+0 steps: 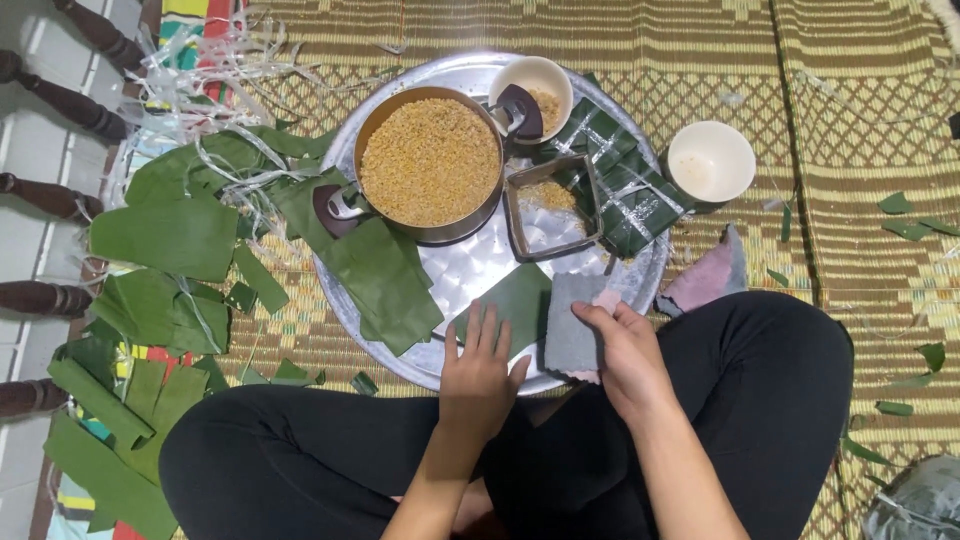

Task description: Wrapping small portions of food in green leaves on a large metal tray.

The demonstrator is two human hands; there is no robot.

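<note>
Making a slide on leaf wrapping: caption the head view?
Left hand flattens a green leaf on the metal tray; right hand holds a grey cloth.

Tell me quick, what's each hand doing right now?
Left hand: open, fingers flat on the green leaf.
Right hand: closed on the grey cloth.

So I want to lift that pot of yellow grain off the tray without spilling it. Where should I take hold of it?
Probably by its two dark side handles, one hand each. The pot sits upright and full nearly to the rim, so a level two-sided grip suits it. One handle sticks out at the lower left over the leaves, the other at the upper right beside the small bowl. Come from those two sides.
</note>
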